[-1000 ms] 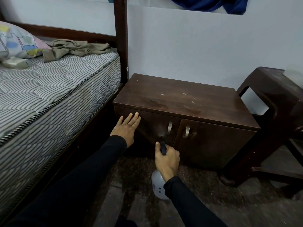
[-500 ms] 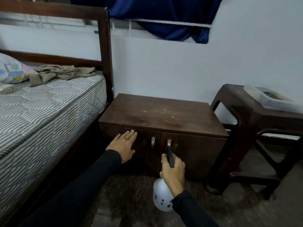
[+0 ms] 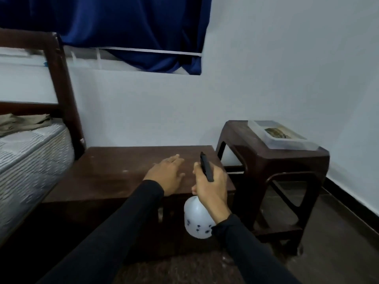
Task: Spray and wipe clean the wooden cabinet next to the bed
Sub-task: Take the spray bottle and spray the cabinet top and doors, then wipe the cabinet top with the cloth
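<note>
The dark wooden cabinet stands between the bed and a stool, its top flat and marked with pale specks. My left hand lies flat on the cabinet top near its right front, fingers spread, holding nothing. My right hand is closed around the neck of a white spray bottle with a black trigger head. The bottle hangs in front of the cabinet's right front edge, and the nozzle points up and away over the top. The cabinet doors are mostly hidden by my arms.
The bed with a striped mattress and dark wooden post is on the left. A dark stool on the right carries a clear lidded container. A white wall and blue curtain are behind.
My view tilted upward. My left hand rose from the cabinet's front door onto its top. My right hand lifted the spray bottle up to the level of the cabinet top.
</note>
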Available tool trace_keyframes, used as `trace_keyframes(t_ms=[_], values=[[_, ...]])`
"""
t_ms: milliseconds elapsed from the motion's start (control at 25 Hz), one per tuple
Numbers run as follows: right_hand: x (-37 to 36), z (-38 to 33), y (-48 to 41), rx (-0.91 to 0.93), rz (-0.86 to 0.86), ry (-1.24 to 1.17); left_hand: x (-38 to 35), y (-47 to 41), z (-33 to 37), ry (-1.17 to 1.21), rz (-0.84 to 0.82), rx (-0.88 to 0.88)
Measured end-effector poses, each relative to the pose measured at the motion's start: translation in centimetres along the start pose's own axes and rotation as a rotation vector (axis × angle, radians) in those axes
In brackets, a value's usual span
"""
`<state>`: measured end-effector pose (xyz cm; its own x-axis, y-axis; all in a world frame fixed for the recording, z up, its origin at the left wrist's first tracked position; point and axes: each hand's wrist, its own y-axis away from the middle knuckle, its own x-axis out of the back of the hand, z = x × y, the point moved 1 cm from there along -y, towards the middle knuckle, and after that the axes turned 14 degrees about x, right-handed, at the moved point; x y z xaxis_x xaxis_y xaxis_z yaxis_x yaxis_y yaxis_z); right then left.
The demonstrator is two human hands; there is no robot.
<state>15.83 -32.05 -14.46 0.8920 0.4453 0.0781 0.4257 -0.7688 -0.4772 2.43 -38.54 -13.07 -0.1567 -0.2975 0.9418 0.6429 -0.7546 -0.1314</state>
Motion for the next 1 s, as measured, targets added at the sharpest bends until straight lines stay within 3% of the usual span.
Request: trace_keyframes(t_ms=[320,520,840,1000], values=[[9.2,-5.4,-23.7,0.204,0.109,0.231,5.0,-17.8,14.3,0.146,-0.059,-0.112],[18.3,-5.6,-34.7,0.208,0.211,0.309,7.9,-24.1,24.1,0.151,-0.17,-0.151],[27.5,4.6,-39.6,0.078,0.302,0.382,1.0,-27.0,33.9,-0.019,-0.389,-0.205],[28.8,7.9,-41.2,0.023,0.278,0.319,-3.5,-29.2,35.4,-0.287,-0.406,-0.195]])
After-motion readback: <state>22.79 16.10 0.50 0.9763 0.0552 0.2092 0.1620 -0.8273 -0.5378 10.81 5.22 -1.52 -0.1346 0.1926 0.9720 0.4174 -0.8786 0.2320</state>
